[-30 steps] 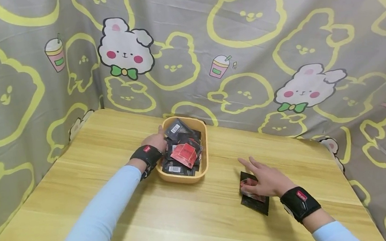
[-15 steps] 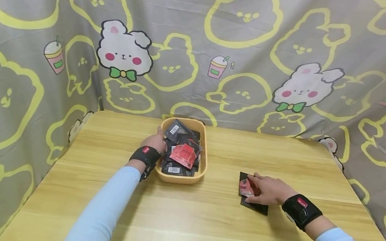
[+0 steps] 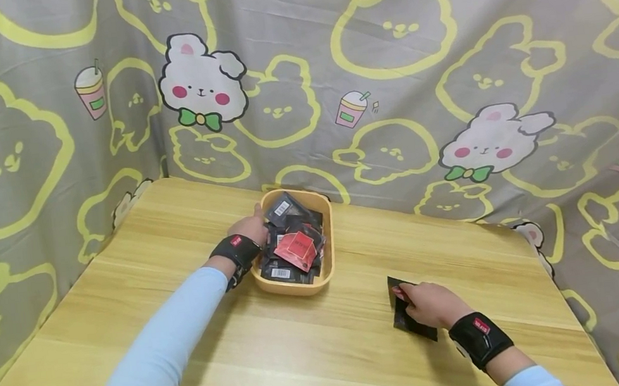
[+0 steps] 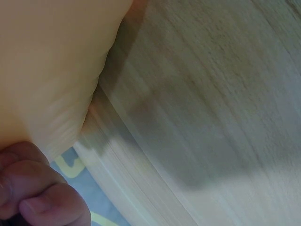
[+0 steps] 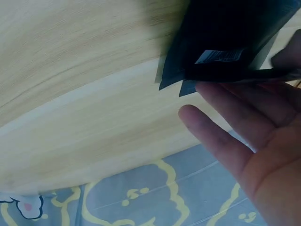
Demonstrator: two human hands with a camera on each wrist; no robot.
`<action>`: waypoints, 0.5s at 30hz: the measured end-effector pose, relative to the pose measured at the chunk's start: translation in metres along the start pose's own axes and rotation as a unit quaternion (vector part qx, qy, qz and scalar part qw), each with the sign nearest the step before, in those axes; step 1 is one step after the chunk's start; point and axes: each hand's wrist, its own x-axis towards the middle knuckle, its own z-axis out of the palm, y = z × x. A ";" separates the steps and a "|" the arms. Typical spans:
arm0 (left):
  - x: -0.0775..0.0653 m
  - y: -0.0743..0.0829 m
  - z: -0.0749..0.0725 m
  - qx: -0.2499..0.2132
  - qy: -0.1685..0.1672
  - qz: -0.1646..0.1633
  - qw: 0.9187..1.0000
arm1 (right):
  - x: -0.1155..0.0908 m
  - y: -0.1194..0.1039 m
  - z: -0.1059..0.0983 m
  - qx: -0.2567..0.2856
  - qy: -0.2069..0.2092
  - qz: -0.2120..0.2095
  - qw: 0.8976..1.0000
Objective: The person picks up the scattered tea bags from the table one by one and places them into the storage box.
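A yellow-orange plastic basket (image 3: 333, 241) holds several black sachets and a red-fronted sachet (image 3: 298, 251) on top. My left hand (image 3: 249, 230) grips the basket's left side; in the left wrist view its curled fingers (image 4: 51, 193) lie against the outer wall. My right hand (image 3: 437, 306), to the right of the basket, pinches a sachet (image 3: 398, 292) whose red front shows at the fingertips. Under that hand, black sachets (image 3: 416, 324) show on the table. The right wrist view shows a dark sachet back with a white barcode label (image 5: 218, 56), thumb and fingers at its edge.
The light wood table (image 3: 283, 361) runs back to a grey curtain (image 3: 279, 24) printed with yellow outlines and white rabbits. The curtain also closes off the left and right sides. Both wrists wear black straps (image 3: 481, 339).
My right hand has come down from spread fingers over the sachets and pinched the red-fronted one, turning it up. The left hand and basket have stayed in place.
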 end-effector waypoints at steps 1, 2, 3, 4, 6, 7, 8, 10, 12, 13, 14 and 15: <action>-0.002 0.001 -0.001 -0.002 -0.002 0.001 1.000 | 0.000 0.000 0.001 -0.007 0.008 -0.003 1.000; -0.003 0.002 -0.001 -0.003 -0.004 0.001 1.000 | 0.000 0.000 0.001 -0.012 0.016 -0.005 1.000; -0.003 0.002 -0.001 -0.005 -0.007 -0.002 1.000 | 0.000 0.001 0.001 -0.021 0.025 -0.007 0.999; -0.003 0.002 0.000 -0.004 -0.009 -0.001 1.000 | -0.001 0.001 0.000 -0.030 0.037 -0.012 0.999; -0.001 0.000 0.001 -0.002 -0.013 -0.001 1.000 | -0.002 0.002 -0.002 -0.040 0.063 -0.022 0.997; 0.000 0.000 0.001 -0.004 -0.013 -0.003 1.000 | -0.002 0.002 -0.004 -0.045 0.077 -0.029 0.996; 0.002 -0.001 0.002 -0.002 -0.012 -0.005 1.000 | -0.002 0.003 -0.006 -0.049 0.093 -0.035 0.994; 0.005 -0.002 0.002 0.002 -0.008 -0.003 1.000 | -0.002 0.004 -0.009 -0.063 0.123 -0.048 0.989; 0.008 -0.004 0.004 0.002 -0.004 -0.003 1.000 | 0.000 0.004 -0.011 -0.073 0.136 -0.054 0.987; 0.010 -0.005 0.005 0.004 -0.002 -0.002 1.000 | 0.002 0.003 -0.013 -0.074 0.136 -0.054 0.987; 0.010 -0.006 0.006 0.004 -0.002 -0.002 1.000 | 0.004 0.003 -0.015 -0.075 0.135 -0.053 0.987; 0.011 -0.006 0.006 0.003 -0.003 -0.001 1.000 | 0.006 0.002 -0.018 -0.077 0.131 -0.051 0.987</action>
